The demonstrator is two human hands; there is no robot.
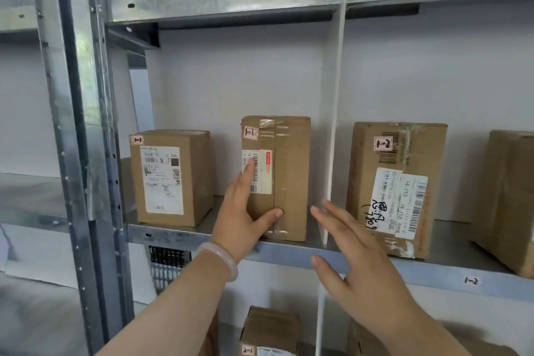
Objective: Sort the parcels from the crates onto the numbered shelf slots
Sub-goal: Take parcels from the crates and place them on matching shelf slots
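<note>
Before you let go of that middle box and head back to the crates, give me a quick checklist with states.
1. Tag on the taped box reads 1-1, like its neighbour box: ok.
2. It sits left of the white divider: ok.
3. Base fully on the shelf, not overhanging: ok.
4. Left hand touching it: not ok to leave yet.
5. Right hand free, open: ok.
6. Slot label for 1-1: cannot tell.

My left hand (pixel 245 220) lies flat on the front of the taped parcel (pixel 289 182) marked 1-1, thumb across its lower edge; my right hand (pixel 361 266) hangs open just right of it, touching nothing; beyond those fingers stands the 1-2 parcel (pixel 396 191).
</note>
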